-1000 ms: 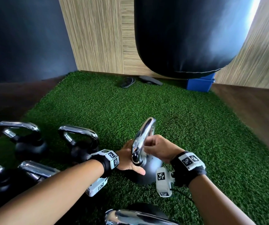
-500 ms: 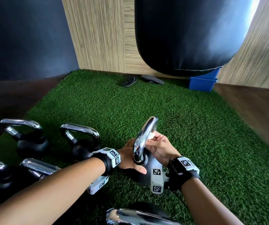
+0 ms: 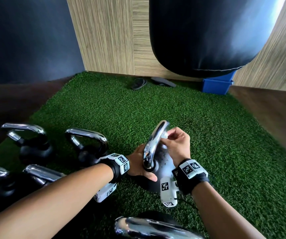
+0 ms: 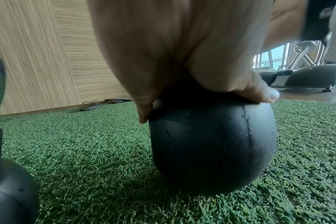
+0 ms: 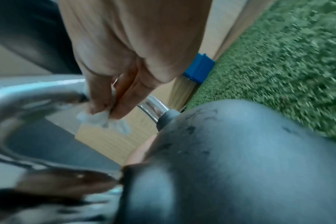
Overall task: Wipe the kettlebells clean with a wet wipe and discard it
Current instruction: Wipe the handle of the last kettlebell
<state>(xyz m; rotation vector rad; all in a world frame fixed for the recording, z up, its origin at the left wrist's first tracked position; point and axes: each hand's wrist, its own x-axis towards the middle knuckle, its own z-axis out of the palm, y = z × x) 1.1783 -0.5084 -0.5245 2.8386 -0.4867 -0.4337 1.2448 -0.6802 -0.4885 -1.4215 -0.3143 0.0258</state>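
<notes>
On the green turf stands a black kettlebell with a chrome handle. My left hand grips the top of its ball, fingers and thumb curled over it. At the upper part of the handle, my right hand pinches a crumpled white wet wipe against the chrome. Only a small bit of the wipe shows in the head view. The right wrist view is blurred.
Several other kettlebells stand at the left, and one lies at the bottom edge. A black punching bag hangs ahead. A blue box and sandals lie by the wooden wall.
My right hand has slid up the handle with the wipe, from its lower near part to the top. The left hand has stayed on the ball.
</notes>
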